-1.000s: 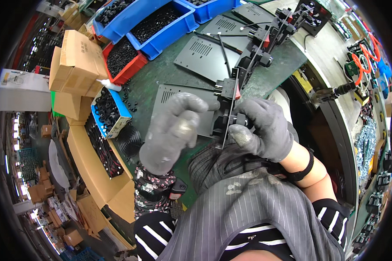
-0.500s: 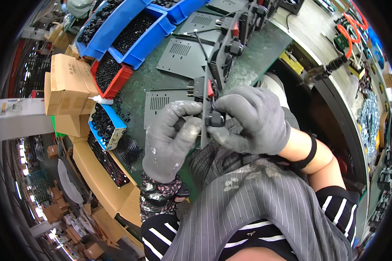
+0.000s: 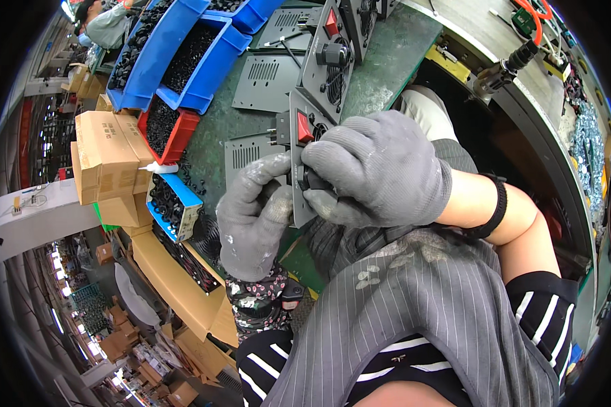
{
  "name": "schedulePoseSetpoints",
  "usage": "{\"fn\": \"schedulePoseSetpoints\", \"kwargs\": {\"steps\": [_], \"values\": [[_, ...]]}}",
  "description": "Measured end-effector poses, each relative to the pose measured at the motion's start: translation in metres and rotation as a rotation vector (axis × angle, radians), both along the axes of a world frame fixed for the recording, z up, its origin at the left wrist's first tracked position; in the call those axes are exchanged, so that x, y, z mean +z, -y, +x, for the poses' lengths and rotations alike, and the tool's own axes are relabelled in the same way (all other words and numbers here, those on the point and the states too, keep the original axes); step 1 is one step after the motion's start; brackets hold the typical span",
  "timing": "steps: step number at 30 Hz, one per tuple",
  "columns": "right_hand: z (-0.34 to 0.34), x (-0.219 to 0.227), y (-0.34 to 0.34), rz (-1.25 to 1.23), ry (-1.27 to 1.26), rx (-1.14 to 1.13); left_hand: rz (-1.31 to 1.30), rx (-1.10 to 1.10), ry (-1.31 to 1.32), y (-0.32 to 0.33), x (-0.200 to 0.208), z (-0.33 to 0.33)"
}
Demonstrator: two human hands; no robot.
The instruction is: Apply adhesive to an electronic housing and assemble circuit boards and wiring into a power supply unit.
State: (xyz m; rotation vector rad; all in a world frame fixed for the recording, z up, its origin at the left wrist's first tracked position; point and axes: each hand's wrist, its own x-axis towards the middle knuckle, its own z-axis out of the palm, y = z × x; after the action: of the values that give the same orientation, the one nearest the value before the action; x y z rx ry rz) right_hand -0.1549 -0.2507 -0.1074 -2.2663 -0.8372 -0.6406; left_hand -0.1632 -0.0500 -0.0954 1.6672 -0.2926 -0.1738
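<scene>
Cardboard box [image 3: 108, 150] beside red bin [image 3: 183, 139]; white bottle [image 3: 161, 167] near both; orange hose [image 3: 538, 28] at upper right.

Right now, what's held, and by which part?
Grey panel with red switch: right hand grips the black fitting on its face; left hand at its back, exact contact hidden.

Green bench [image 3: 390, 81], extending beyond both hands. Directly on it: flat vented plates [image 3: 261, 83], in a row ahead of the left hand [image 3: 251, 220]; upright panels [image 3: 314, 68], ahead and between the hands; loose black parts [image 3: 195, 183] and 1 red bin [image 3: 182, 139], leftward; 3 blue bins [image 3: 214, 68], farther off, footing partly hidden.
</scene>
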Motion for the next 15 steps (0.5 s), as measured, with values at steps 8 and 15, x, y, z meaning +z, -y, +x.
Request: {"fn": "schedulePoseSetpoints", "kwargs": {"steps": [8,15], "values": [[0.006,0.006,0.003,-0.200,0.078,-0.011,-0.053,0.015,-0.039,0.005,0.000,-0.001],[0.018,-0.002,0.001,-0.168,-0.076,0.102,0.102,0.004,0.051,0.001,-0.002,0.002]]}}
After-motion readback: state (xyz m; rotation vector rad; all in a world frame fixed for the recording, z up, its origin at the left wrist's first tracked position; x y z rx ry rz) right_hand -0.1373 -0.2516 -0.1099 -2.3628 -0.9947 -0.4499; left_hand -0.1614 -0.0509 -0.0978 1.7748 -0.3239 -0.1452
